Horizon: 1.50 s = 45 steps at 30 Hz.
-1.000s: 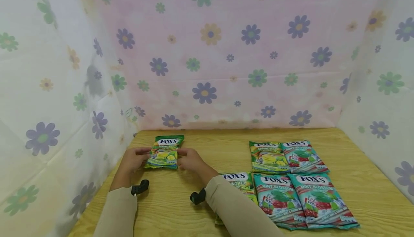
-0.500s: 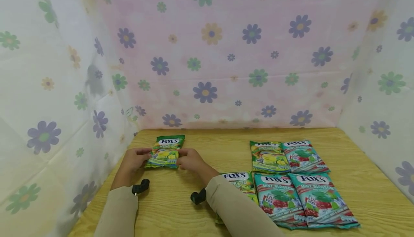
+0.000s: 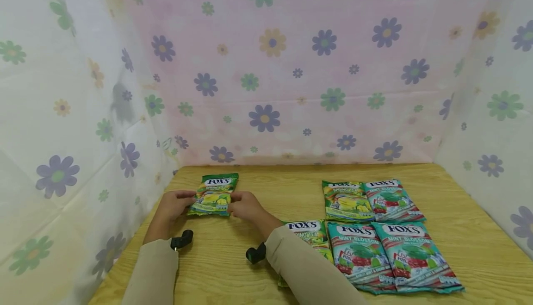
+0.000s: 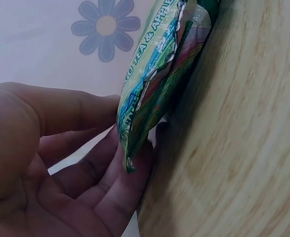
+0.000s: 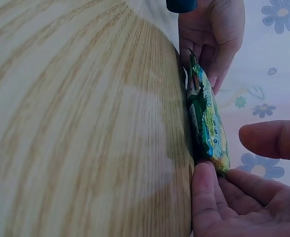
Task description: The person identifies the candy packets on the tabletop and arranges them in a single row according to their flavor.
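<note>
A green and yellow FOX'S Spring Tea candy bag (image 3: 213, 198) lies face up at the left of the wooden table. My left hand (image 3: 174, 204) pinches its left edge; in the left wrist view the thumb (image 4: 81, 111) touches the upper side and fingers reach under the bag's edge (image 4: 145, 98). On the opposite side my right hand (image 3: 246, 207) touches the bag. Seen from the right wrist, its fingers (image 5: 204, 182) meet the bag's edge (image 5: 209, 118), while the thumb (image 5: 268, 138) stands apart from it.
Toward the right, Spring Tea (image 3: 347, 202) and Mint Blossom (image 3: 393, 201) bags lie side by side. Before them are another Spring Tea bag (image 3: 310, 235), partly under my right sleeve (image 3: 308, 268), and two Mint Blossom bags (image 3: 362, 258). Floral cloth (image 3: 291, 87) encloses the table's back and sides.
</note>
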Available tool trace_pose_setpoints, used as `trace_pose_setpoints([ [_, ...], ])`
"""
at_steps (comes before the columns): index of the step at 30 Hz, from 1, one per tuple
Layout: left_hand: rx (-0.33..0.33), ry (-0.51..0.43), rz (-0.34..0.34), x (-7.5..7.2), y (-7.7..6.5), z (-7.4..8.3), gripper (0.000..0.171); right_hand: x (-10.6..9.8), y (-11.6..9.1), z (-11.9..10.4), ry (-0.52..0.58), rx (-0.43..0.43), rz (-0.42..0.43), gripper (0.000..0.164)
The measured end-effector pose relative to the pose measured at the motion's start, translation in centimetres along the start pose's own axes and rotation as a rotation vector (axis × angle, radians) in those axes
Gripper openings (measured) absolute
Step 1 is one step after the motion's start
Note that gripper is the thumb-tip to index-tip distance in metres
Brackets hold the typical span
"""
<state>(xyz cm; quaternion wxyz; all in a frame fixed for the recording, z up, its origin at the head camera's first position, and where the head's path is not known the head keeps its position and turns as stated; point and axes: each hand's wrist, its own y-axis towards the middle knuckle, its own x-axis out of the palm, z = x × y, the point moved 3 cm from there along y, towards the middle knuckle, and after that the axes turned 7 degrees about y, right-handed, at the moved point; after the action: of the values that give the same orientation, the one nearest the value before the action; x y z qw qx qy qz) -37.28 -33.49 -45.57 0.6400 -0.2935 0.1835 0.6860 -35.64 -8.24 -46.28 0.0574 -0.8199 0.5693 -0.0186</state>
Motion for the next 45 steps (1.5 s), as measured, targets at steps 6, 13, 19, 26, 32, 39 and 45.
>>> trace_pose_setpoints([
  [6, 0.034, 0.039, 0.04, 0.1, -0.1, 1.8, 0.043, -0.5, -0.3, -0.3, -0.03, 0.013, 0.024, 0.055],
  [13, 0.077, 0.089, 0.03, 0.3, -0.6, 3.7, 0.045, -0.7, -1.2, -1.5, -0.091, -0.006, 0.0, 0.058],
  [19, 0.112, 0.087, 0.032, 1.1, -0.9, 5.2, 0.042, -1.0, -1.8, -2.6, -0.152, -0.032, -0.015, 0.056],
  [26, 0.18, 0.131, 0.028, 2.3, -1.6, 7.4, 0.041, -2.5, -2.8, -3.8, -0.172, -0.048, -0.027, 0.051],
  [32, 0.221, 0.125, 0.004, 3.0, -2.1, 8.6, 0.038, -4.5, -3.8, -4.2, -0.195, -0.096, -0.042, 0.051],
  [39, 0.273, 0.096, -0.025, 4.3, -3.1, 10.2, 0.037, -6.7, -5.5, -5.3, -0.286, -0.158, -0.036, 0.051],
  [45, 0.325, 0.109, -0.034, 5.4, -3.8, 11.8, 0.039, -9.0, -7.1, -5.9, -0.349, -0.201, -0.051, 0.053],
])
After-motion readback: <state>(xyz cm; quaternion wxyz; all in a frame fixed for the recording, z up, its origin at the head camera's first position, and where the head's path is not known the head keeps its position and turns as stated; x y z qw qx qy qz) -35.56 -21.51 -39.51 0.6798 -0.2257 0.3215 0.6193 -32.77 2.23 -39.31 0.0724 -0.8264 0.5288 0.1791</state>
